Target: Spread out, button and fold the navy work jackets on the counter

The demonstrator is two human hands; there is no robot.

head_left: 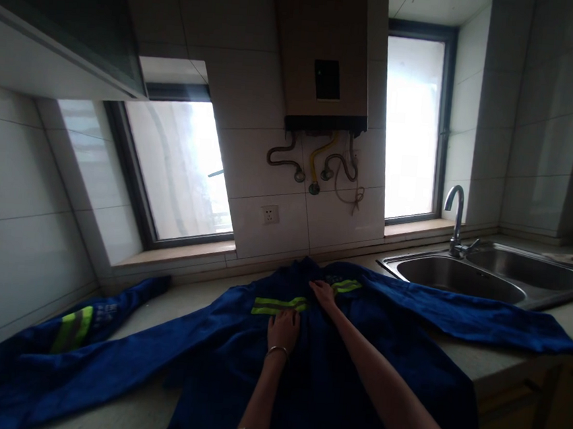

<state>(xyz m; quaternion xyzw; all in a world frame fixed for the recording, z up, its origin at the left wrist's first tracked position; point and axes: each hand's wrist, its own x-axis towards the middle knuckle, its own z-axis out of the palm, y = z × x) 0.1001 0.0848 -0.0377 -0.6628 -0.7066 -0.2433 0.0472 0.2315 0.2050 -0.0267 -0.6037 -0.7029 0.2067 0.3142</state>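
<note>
A dark blue work jacket (355, 352) lies spread out on the counter, its collar toward the wall and its sleeves stretched to both sides. Yellow-green reflective strips (267, 305) with a grey band cross its chest. My left hand (283, 330), with bangles on the arm, rests on the chest just below the left strip, fingers apart on the cloth. Higher up, beside the right strip and near the front opening, my right hand (324, 293) touches the fabric with its fingers stretched out. Another blue garment (114, 313) with a similar strip lies at the left, partly under the jacket's sleeve.
A double steel sink (460, 276) with a tall faucet (457, 221) is set into the counter (147, 402) at the right. A water heater (324, 52) with pipes hangs on the tiled wall above a socket (269, 214). Two windows flank it; a cabinet (57, 38) overhangs the upper left.
</note>
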